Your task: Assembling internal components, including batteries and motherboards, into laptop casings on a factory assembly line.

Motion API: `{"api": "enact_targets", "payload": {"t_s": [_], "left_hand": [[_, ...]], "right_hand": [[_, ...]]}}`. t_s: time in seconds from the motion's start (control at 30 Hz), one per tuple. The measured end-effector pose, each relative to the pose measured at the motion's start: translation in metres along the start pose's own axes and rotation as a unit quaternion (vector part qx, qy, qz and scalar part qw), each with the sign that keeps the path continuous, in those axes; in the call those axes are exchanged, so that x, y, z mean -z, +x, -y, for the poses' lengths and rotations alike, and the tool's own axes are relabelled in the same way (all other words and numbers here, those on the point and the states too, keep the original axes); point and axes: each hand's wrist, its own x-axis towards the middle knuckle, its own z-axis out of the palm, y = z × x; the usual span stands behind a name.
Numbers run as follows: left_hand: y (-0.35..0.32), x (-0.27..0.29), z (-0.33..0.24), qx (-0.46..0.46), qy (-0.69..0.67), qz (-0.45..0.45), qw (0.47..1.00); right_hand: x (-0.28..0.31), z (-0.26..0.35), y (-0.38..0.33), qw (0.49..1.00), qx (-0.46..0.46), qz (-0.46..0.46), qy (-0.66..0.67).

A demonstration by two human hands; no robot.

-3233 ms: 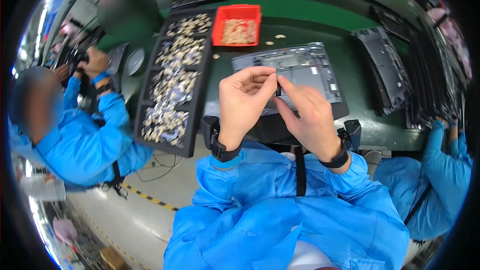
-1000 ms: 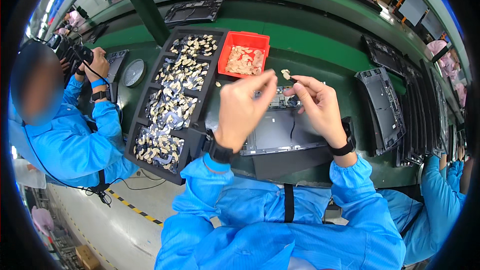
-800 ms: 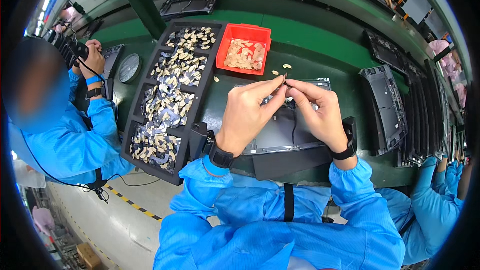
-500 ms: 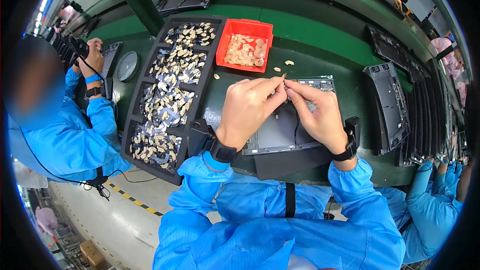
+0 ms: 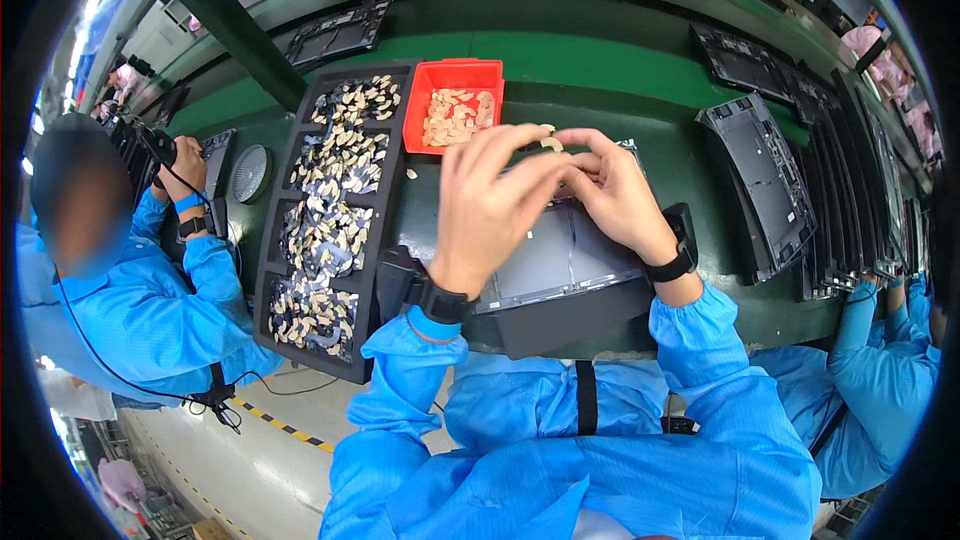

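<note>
My left hand [image 5: 492, 208] and my right hand [image 5: 612, 192] meet fingertip to fingertip over the far edge of a grey flat panel [image 5: 560, 260] resting on a black fixture. Between the fingertips sits a small pale part [image 5: 549, 143], pinched from both sides. Both wrists wear black bands, and both arms are in blue sleeves.
A long black tray [image 5: 325, 220] of several small pale parts lies to the left, a red bin [image 5: 455, 110] of similar parts behind it. Dark panels [image 5: 765, 180] stand stacked at the right. A person in blue [image 5: 130, 290] works at the left, another at the right edge.
My hands have come down from in front of me to the panel's far edge, and the view has tilted so the panel lies closer beneath them.
</note>
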Motion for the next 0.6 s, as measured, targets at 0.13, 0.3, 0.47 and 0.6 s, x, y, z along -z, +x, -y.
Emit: {"api": "enact_targets", "payload": {"t_s": [0.13, 0.3, 0.47, 0.6], "left_hand": [[-0.009, -0.012, 0.003, 0.007, 0.013, -0.001, 1.0], [-0.011, -0.018, 0.019, -0.021, -0.082, -0.016, 0.996], [-0.001, -0.008, 0.013, -0.049, -0.052, 0.015, 0.997], [0.007, -0.003, 0.019, -0.05, 0.005, 0.06, 0.997]], "right_hand": [[0.006, 0.003, 0.0, 0.994, 0.041, 0.035, -0.095], [0.009, 0.005, -0.002, 0.987, 0.083, 0.028, -0.133], [0.013, 0.005, -0.006, 0.963, 0.173, 0.02, -0.208], [0.01, 0.01, -0.007, 0.955, 0.196, 0.014, -0.221]]}}
